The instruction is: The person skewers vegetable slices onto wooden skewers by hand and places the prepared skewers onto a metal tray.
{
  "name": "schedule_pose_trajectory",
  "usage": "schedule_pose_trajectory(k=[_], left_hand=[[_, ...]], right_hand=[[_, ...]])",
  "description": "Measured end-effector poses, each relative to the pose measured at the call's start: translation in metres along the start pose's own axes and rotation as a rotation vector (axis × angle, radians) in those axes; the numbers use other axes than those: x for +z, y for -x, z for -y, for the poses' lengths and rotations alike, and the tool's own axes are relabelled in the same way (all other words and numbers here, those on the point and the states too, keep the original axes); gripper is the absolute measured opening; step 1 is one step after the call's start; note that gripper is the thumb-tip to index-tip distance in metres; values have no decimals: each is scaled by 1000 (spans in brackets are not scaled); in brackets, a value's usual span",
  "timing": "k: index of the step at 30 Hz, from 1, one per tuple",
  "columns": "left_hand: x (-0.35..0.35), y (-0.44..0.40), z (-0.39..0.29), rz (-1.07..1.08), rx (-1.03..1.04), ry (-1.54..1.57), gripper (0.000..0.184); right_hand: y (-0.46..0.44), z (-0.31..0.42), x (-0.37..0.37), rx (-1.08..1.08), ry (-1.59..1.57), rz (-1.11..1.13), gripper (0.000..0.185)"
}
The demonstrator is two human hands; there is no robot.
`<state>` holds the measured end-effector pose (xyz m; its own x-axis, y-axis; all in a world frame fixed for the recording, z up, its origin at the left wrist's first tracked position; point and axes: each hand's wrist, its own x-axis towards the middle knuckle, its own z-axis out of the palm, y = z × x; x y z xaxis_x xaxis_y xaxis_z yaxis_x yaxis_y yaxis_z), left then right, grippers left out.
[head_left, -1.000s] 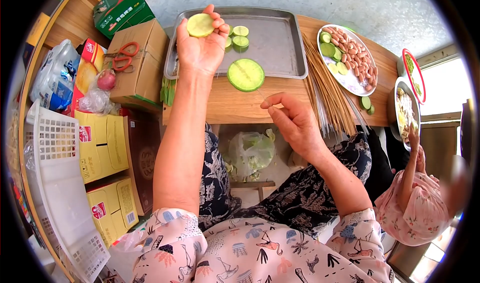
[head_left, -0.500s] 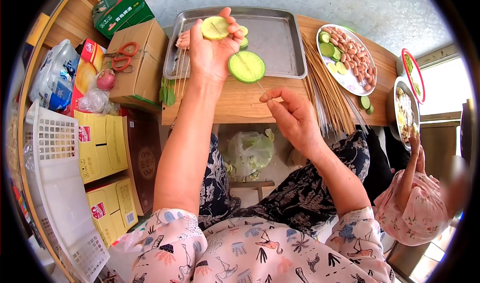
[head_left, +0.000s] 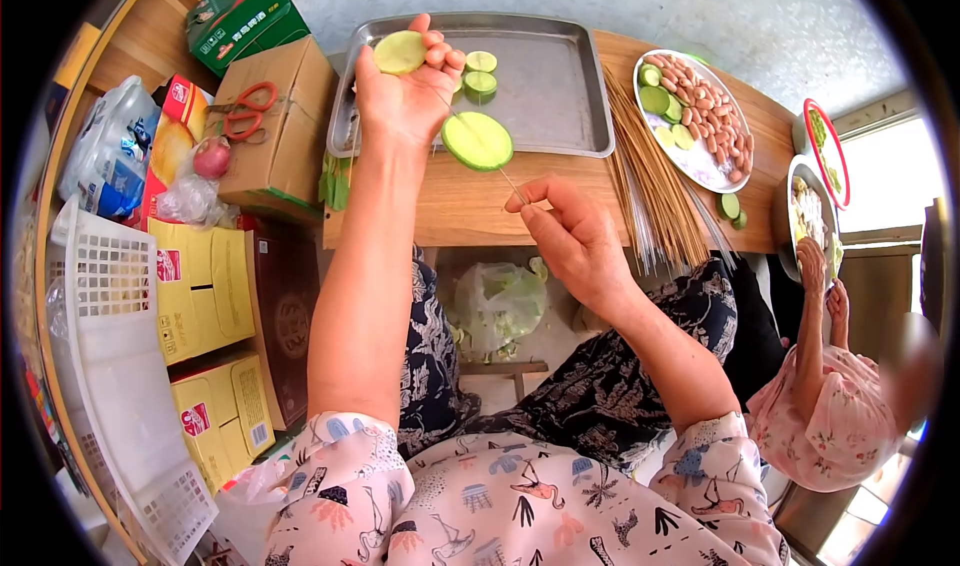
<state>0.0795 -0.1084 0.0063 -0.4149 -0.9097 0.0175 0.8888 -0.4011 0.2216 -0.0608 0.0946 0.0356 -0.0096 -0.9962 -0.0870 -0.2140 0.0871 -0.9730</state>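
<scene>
My left hand (head_left: 405,96), palm up over the tray's left part, has its fingers curled around a round pale-green vegetable slice (head_left: 400,53). Between thumb and forefinger, my right hand (head_left: 580,241) pinches the lower end of a thin skewer (head_left: 512,184). A second green-rimmed slice (head_left: 477,142) is threaded on that skewer, just below my left palm. The skewer's tip points up towards the left hand; whether it touches the palm I cannot tell. More green slices (head_left: 480,86) lie in the metal tray (head_left: 545,86) behind, and my left hand hides part of it.
Bamboo skewers (head_left: 655,176) lie in a bundle right of the tray. Beyond is a plate (head_left: 715,181) of small sausages and green slices. A co-worker's hands (head_left: 815,271) are by a bowl (head_left: 800,161) at right. Boxes (head_left: 275,116) and a white basket (head_left: 120,366) stand at left.
Both my hands have shifted slightly left, with the held slice and the skewered slice. More slices in the tray now show. The co-worker's hands have moved, one now at the bowl.
</scene>
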Motion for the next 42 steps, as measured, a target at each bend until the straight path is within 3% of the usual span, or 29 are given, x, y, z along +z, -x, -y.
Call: schedule_pose_trajectory(k=[13, 15, 31, 42], left_hand=[[-2, -2, -6, -16, 14, 54, 69], [-1, -2, -7, -26, 50, -12, 61], [5, 7, 2, 89, 5, -149, 62], [3, 4, 2, 44, -26, 15, 64]], right_hand=[[5, 8, -1, 90, -158, 49, 12], [6, 5, -1, 80, -142, 40, 12], [5, 9, -7, 75, -86, 16, 11], [0, 12, -3, 57, -157, 49, 13]])
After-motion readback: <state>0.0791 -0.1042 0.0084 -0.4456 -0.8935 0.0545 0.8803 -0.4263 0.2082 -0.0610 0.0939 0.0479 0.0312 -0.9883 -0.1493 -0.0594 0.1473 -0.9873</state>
